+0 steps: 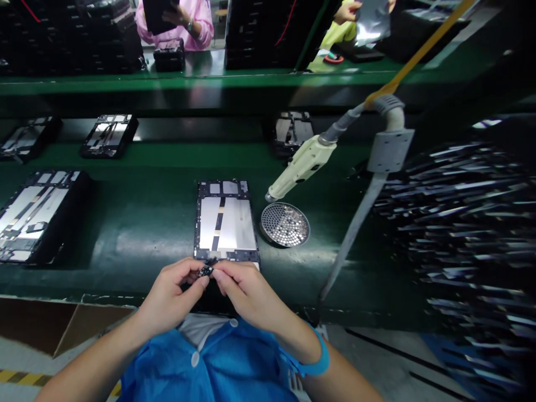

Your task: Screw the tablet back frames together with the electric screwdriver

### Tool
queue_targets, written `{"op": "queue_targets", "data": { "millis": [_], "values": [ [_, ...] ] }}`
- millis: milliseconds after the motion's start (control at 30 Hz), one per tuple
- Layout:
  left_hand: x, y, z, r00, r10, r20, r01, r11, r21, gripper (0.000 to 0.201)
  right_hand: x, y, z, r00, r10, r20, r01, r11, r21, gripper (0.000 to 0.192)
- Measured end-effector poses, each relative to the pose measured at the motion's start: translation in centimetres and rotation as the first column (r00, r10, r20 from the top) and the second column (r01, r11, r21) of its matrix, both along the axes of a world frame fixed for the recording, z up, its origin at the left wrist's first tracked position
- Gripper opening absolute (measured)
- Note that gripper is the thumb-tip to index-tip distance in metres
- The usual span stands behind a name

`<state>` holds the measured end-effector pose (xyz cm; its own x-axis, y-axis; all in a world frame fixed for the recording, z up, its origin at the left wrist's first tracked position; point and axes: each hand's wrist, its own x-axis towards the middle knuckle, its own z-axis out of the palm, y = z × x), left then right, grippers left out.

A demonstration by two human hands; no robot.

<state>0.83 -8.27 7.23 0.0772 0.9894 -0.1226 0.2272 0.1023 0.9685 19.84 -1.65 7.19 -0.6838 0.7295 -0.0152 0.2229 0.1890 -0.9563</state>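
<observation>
An opened tablet frame with silver plates and a dark rim lies on the green bench right in front of me. Just below its near edge, my left hand and my right hand meet and pinch a small black part between their fingertips. The part hovers at the frame's bottom edge. A blue band wraps my right wrist.
A round perforated screw dish sits right of the frame, under a hanging cream electric screwdriver. More tablet frames lie left and on the conveyor. Stacked dark trays fill the right. Other people work across the line.
</observation>
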Motion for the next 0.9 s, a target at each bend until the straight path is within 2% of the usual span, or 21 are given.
{"op": "queue_targets", "data": {
  "millis": [233, 333, 533, 767, 900],
  "values": [
    [0.0, -0.2, -0.1, 0.998, -0.039, -0.039, 0.041, 0.998, 0.056, 0.015, 0.6, 0.0, 0.0, 0.998, 0.037, 0.044, -0.038, 0.999, 0.016, 0.036],
    [0.1, -0.3, -0.4, 0.996, -0.038, -0.079, 0.049, 0.990, 0.133, 0.011, 0.9, -0.4, 0.1, 0.998, 0.043, 0.036, -0.044, 0.999, 0.027, 0.034],
    [0.3, -0.7, -0.7, 0.992, 0.011, -0.128, 0.043, 0.912, 0.408, 0.011, 1.0, -1.4, 1.1, 0.999, 0.039, -0.013, -0.036, 0.980, 0.194, 0.023],
    [0.0, -1.1, -0.7, 0.991, -0.054, -0.125, 0.110, 0.855, 0.507, 0.016, 1.4, -1.7, 2.3, 0.992, 0.122, -0.011, -0.112, 0.942, 0.316, 0.020],
    [-0.2, -1.1, -0.6, 0.986, -0.069, -0.153, 0.143, 0.819, 0.556, 0.019, 1.5, -2.0, 2.6, 0.993, 0.114, 0.040, -0.121, 0.913, 0.389, 0.021]
  ]
}}
